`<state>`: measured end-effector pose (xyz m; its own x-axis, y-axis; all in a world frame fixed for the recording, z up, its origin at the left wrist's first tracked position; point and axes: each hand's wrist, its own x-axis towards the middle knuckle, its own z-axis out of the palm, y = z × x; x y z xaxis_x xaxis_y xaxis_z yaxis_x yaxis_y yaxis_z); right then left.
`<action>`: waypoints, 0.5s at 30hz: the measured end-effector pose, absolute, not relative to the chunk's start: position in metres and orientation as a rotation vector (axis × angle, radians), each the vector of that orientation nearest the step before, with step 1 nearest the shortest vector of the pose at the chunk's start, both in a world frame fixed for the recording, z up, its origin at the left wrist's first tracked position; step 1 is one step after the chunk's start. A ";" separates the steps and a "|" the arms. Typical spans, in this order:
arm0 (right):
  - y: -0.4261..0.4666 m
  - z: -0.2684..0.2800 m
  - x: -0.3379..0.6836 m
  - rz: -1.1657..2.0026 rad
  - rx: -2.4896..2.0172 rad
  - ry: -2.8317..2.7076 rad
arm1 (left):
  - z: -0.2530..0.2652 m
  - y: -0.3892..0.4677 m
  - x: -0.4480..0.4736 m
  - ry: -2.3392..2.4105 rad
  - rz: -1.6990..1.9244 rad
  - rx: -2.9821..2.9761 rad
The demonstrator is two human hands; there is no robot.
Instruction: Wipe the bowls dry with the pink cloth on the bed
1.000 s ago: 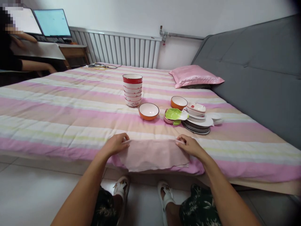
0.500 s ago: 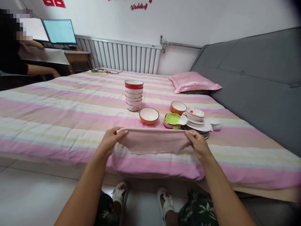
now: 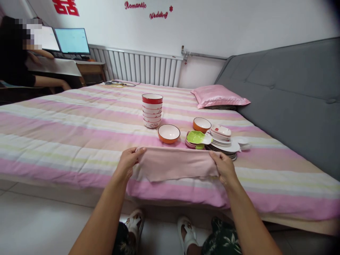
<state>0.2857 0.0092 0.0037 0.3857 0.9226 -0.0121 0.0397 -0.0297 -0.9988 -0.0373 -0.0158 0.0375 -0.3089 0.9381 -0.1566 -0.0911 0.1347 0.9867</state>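
A pale pink cloth (image 3: 177, 164) hangs stretched between my hands over the near edge of the bed. My left hand (image 3: 130, 161) pinches its upper left corner, and my right hand (image 3: 223, 164) pinches the upper right one. Just beyond the cloth sits an orange bowl (image 3: 169, 134) with a white inside. Behind it to the left rises a stack of bowls (image 3: 152, 115), the top one red-rimmed. Past my right hand lie a green leaf-shaped dish (image 3: 196, 137), a stack of white plates (image 3: 230, 146), small square dishes (image 3: 221, 131) and a second orange bowl (image 3: 202, 124).
A striped bedspread (image 3: 79, 141) covers the bed under the dishes. A pink pillow (image 3: 220, 95) lies by the grey headboard (image 3: 289, 88). Cables (image 3: 119, 84) rest at the far edge. At far left a person (image 3: 16, 60) sits at a desk with monitors (image 3: 72, 40).
The cloth's lower edge hangs slightly lower and shows more of its surface. Both hands keep their hold on the corners. The whole view has shifted a little, with the scene sitting lower.
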 end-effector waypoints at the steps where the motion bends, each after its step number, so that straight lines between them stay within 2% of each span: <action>1: 0.009 0.003 0.283 0.876 -1.426 -0.952 | 0.036 -0.015 -0.034 1.455 1.362 0.877; 5: 0.004 0.008 0.264 0.828 -1.389 -1.019 | 0.035 -0.017 -0.015 1.417 1.381 0.909; 15: -0.023 0.022 0.181 1.004 -1.068 -1.354 | 0.037 -0.031 0.044 1.068 1.274 1.029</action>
<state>0.1810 -0.0227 0.0219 -0.0076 0.9711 0.2384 0.0547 0.2384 -0.9696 0.0440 -0.0309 0.0372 0.0062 0.9994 -0.0353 -0.2091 0.0358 0.9772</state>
